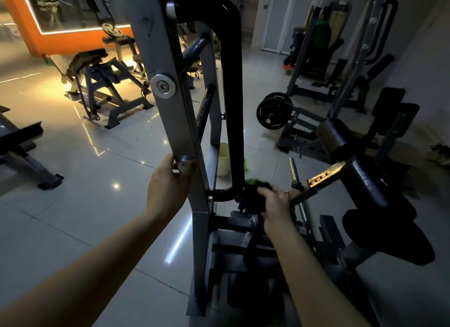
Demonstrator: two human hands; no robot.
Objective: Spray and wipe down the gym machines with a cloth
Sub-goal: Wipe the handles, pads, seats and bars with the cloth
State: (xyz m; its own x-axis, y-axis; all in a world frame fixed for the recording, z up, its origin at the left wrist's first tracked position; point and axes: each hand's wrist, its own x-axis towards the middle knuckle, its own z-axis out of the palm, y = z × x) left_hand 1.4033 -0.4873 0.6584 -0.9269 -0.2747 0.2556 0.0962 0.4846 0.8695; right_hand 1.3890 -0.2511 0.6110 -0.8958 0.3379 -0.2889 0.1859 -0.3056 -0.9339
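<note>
While left hand (168, 183) grips one frame (174, 122) | right hand (276, 203): one cloth (252, 195)

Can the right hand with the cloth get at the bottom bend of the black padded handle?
Probably yes. The right hand holds the cloth right beside the bottom bend of the black padded handle, nothing visible between; the left hand grips the grey beam.

No text, brand, number or sign can be read anywhere in this view. The weight plate (274, 112) has a pale ring near its rim, but any lettering on it is too small and dark to make out. A yellowish strip on the black bar (205, 105) of the gym machine (170, 122) is too blurred to read.
</note>
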